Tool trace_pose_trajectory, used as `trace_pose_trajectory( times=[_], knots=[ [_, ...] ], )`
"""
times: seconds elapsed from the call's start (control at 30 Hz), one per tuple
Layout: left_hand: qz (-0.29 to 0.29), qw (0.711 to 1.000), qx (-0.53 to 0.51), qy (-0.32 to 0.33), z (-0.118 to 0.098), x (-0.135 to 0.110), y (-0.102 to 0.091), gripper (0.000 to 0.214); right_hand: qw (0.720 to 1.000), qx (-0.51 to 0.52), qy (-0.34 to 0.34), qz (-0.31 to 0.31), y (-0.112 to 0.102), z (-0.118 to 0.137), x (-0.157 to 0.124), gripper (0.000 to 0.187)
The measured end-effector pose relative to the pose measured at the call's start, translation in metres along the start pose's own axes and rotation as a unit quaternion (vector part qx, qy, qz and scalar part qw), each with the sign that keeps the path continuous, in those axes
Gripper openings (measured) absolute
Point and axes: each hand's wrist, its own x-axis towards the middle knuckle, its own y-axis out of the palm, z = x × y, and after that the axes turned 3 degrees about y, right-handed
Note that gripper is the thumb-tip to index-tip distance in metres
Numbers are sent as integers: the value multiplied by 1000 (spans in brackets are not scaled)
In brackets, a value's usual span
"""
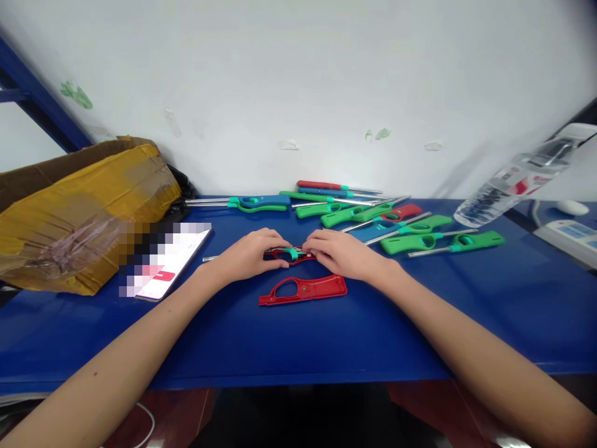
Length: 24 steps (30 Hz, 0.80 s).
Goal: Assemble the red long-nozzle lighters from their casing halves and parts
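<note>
Table (466,311) — lighter (291,254) between left hand (249,256), right hand (344,255)

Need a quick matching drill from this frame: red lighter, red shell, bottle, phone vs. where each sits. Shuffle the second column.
Things:
1. red lighter
2. red shell
3. bottle
4. phone

Places:
A. far right, tilted
B. held between left hand and right hand
C. just left of the left hand
D. lying flat, just nearer the person than both hands

Pairs: 1-B, 2-D, 3-A, 4-C
</note>
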Motion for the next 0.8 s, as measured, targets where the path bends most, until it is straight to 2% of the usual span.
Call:
trace_pose_trajectory(
  times=[0.8],
  knots=[
    [-1, 1000, 4, 7, -1, 0, 0, 36, 1000, 23, 3, -1, 0, 0, 2, 21]
  ],
)
